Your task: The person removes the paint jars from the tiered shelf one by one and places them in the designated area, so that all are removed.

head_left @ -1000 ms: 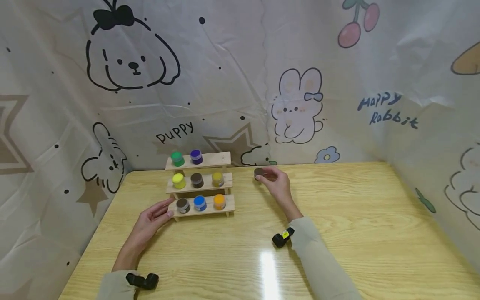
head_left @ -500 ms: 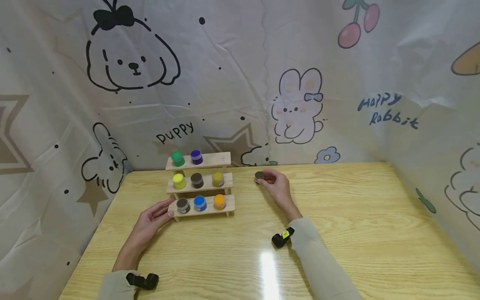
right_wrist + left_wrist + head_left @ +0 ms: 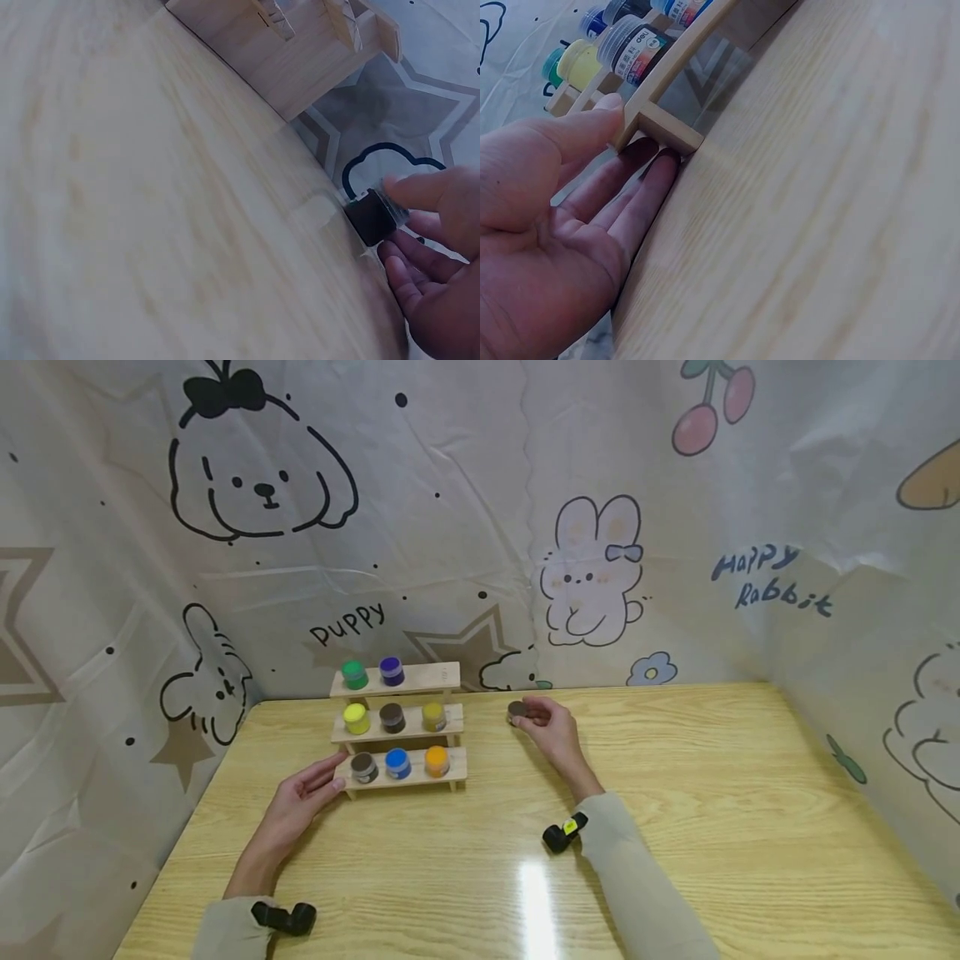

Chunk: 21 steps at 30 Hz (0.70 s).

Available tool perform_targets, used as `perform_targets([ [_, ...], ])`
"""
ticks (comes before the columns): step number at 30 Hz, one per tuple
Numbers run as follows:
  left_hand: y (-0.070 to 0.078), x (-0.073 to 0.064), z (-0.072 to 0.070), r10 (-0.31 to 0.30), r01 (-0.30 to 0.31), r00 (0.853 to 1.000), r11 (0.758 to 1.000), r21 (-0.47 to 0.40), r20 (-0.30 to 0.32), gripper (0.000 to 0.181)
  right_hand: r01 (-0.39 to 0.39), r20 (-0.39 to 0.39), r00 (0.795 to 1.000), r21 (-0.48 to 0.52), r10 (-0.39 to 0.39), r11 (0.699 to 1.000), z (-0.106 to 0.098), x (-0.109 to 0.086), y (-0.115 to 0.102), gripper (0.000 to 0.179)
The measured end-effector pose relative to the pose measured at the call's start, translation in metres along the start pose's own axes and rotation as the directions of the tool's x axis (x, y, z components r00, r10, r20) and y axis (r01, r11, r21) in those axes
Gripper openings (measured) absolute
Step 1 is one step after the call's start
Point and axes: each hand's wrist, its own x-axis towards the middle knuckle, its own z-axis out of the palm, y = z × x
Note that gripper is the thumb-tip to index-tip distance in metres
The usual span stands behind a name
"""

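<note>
A three-step wooden display rack (image 3: 447, 676) holds small paint jars on its steps. My left hand (image 3: 300, 800) grips the rack's lower left end. In the left wrist view its thumb (image 3: 609, 103) lies at the step's edge and its fingers reach the end leg (image 3: 669, 130). Right of the rack, my right hand (image 3: 553, 737) pinches a paint jar with a dark brown top (image 3: 517, 711) between thumb and fingers. The right wrist view shows that jar's dark side (image 3: 370, 218) close at the tabletop, its far side partly hidden by the fingers.
On the top step stand a green jar (image 3: 355, 675) and a purple jar (image 3: 392, 672). Yellow, dark brown and ochre jars fill the middle step; dark, blue (image 3: 398, 763) and orange jars line the bottom one. A printed cloth (image 3: 480, 518) hangs behind the wooden table (image 3: 712, 793).
My right hand has come down slightly with the dark paint jar, then kept nearly still. The left hand has stayed on the rack. The head view has shifted a little.
</note>
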Motion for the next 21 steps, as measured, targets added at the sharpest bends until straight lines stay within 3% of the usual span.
perform_targets([
  [5, 0.001, 0.001, -0.001, -0.004, 0.004, 1.0, 1.0, -0.005, 0.011, 0.062, 0.001, 0.003, 1.0, 0.059, -0.001, 0.998, -0.005, -0.002, -0.004, 0.044],
  [10, -0.002, -0.004, -0.001, -0.011, 0.011, 1.0, 0.999, -0.039, 0.004, 0.06, 0.063, 0.003, 0.998, 0.103, -0.064, 0.993, -0.002, -0.005, -0.014, 0.045],
  [21, 0.0, 0.002, -0.007, -0.076, 0.076, 0.996, 0.997, -0.015, 0.05, 0.066, 0.192, -0.008, 0.981, 0.098, -0.192, 0.977, 0.011, -0.01, -0.065, 0.039],
])
